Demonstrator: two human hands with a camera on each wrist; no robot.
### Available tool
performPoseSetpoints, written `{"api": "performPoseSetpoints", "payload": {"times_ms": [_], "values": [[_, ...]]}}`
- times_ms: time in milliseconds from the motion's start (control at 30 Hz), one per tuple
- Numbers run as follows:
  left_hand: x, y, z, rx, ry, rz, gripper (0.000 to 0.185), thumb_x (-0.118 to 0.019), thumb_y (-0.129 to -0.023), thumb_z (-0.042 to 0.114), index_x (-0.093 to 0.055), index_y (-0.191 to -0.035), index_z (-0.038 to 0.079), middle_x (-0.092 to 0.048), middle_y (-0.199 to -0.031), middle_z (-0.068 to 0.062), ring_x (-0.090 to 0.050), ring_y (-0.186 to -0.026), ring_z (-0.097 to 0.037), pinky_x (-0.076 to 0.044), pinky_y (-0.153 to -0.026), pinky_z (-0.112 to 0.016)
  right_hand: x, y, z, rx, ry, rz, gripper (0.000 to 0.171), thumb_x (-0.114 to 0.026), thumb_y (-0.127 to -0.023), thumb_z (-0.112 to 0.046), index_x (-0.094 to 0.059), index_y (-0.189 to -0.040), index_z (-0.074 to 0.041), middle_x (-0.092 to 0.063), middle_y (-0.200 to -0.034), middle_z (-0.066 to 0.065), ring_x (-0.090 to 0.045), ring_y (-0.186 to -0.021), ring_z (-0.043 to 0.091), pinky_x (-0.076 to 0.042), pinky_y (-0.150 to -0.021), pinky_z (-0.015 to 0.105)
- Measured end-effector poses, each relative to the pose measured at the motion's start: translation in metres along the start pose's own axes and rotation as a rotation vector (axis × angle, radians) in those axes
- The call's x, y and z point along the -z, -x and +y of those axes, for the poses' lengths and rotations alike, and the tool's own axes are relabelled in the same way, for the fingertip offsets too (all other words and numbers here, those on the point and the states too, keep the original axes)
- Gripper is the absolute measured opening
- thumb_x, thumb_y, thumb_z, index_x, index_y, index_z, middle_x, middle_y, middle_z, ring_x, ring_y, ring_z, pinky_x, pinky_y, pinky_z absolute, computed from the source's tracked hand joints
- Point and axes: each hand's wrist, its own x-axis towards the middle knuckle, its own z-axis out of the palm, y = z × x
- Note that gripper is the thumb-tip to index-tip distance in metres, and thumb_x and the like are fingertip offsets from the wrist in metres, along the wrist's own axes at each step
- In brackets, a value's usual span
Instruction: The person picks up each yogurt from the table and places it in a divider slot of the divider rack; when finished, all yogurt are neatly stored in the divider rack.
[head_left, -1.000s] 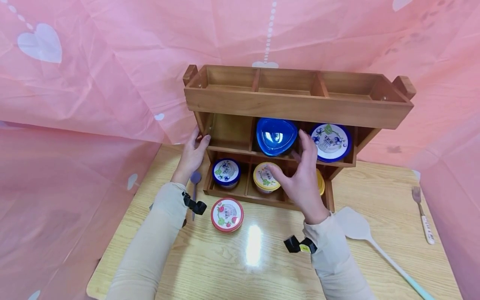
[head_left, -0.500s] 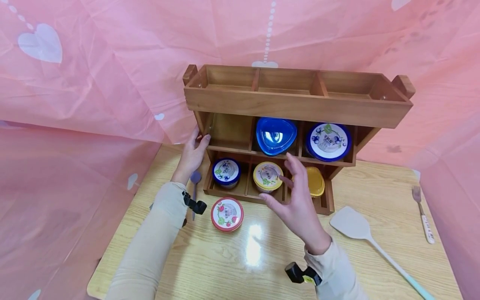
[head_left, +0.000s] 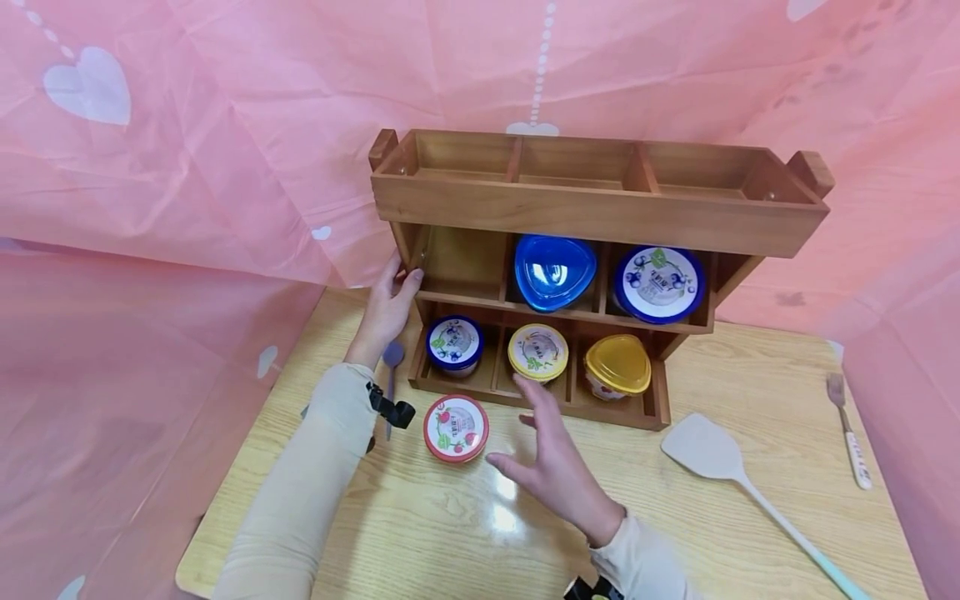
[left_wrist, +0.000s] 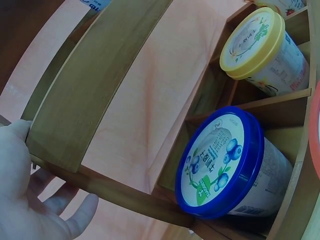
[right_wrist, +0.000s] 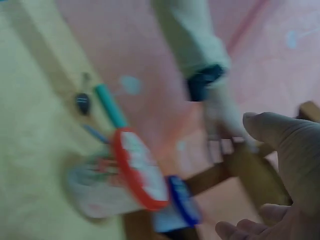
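Observation:
A wooden three-tier rack [head_left: 592,212] stands at the back of the table. My left hand [head_left: 386,308] rests flat against its left side post [left_wrist: 60,130], fingers straight. My right hand [head_left: 551,454] hovers open over the table in front of the rack, holding nothing, just right of a red-lidded cup [head_left: 455,428] [right_wrist: 125,175]. The middle tier holds a blue triangular tub [head_left: 553,272] and a blue-lidded cup [head_left: 659,283]. The bottom tier holds a small blue-lidded cup [head_left: 453,343] [left_wrist: 225,160], a yellow-lidded cup [head_left: 537,352] [left_wrist: 255,42] and a yellow triangular tub [head_left: 617,365].
A white spatula [head_left: 738,483] lies on the table at the right, a fork [head_left: 847,429] beyond it near the edge. A purple spoon [head_left: 390,371] lies beside the rack's left foot. Pink sheeting [head_left: 150,208] surrounds the table on the back and both sides.
My right hand has drawn back from the rack's middle tier, down and left toward the red-lidded cup, uncovering the yellow triangular tub. The left hand has stayed on the rack's side.

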Motion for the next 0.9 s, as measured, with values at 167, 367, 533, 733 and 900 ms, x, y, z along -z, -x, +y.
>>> {"api": "performPoseSetpoints", "payload": {"times_ms": [167,367,533,733,900], "values": [[0.0,0.001,0.001,0.025,-0.024,0.004,0.056,-0.049,-0.103,0.016,-0.03,-0.155,0.01,-0.039,-0.153,-0.02,-0.044,-0.137,-0.037,-0.037,-0.115,-0.046,-0.031,0.006,0.02,-0.044,-0.05,-0.072,0.104,-0.086,-0.075,-0.017,-0.021,-0.155,-0.007,-0.031,-0.154,0.017,-0.042,-0.136,0.033,-0.05,-0.1,0.048],[0.0,0.001,0.001,0.023,-0.025,-0.003,0.055,-0.049,-0.103,0.017,-0.031,-0.155,0.01,-0.04,-0.152,-0.021,-0.046,-0.134,-0.039,-0.038,-0.114,-0.046,-0.055,0.005,0.036,-0.144,-0.075,-0.086,0.103,-0.086,-0.076,-0.023,-0.022,-0.155,-0.007,-0.033,-0.153,0.014,-0.041,-0.136,0.038,-0.046,-0.105,0.05],[0.0,0.001,0.002,0.034,-0.026,0.002,0.056,-0.05,-0.103,0.018,-0.03,-0.155,0.011,-0.04,-0.152,-0.021,-0.045,-0.135,-0.038,-0.038,-0.114,-0.046,-0.063,-0.002,0.039,-0.223,-0.08,-0.118,0.106,-0.087,-0.075,-0.027,-0.02,-0.156,-0.013,-0.031,-0.155,0.01,-0.038,-0.14,0.03,-0.036,-0.115,0.048],[-0.001,0.002,0.004,0.032,-0.03,0.005,0.056,-0.049,-0.103,0.017,-0.03,-0.155,0.01,-0.039,-0.153,-0.02,-0.044,-0.137,-0.037,-0.037,-0.115,-0.045,-0.073,-0.006,0.042,-0.22,-0.096,-0.119,0.109,-0.088,-0.074,-0.022,-0.018,-0.156,-0.01,-0.031,-0.154,0.011,-0.035,-0.141,0.026,-0.032,-0.117,0.047],[-0.001,0.001,0.002,0.027,-0.013,-0.002,0.057,-0.049,-0.103,0.016,-0.029,-0.156,0.01,-0.038,-0.154,-0.02,-0.043,-0.138,-0.037,-0.037,-0.115,-0.045,-0.078,-0.008,0.044,-0.246,-0.103,-0.121,0.111,-0.088,-0.073,-0.024,-0.017,-0.157,-0.008,-0.031,-0.154,0.012,-0.036,-0.141,0.026,-0.031,-0.117,0.048]]}}
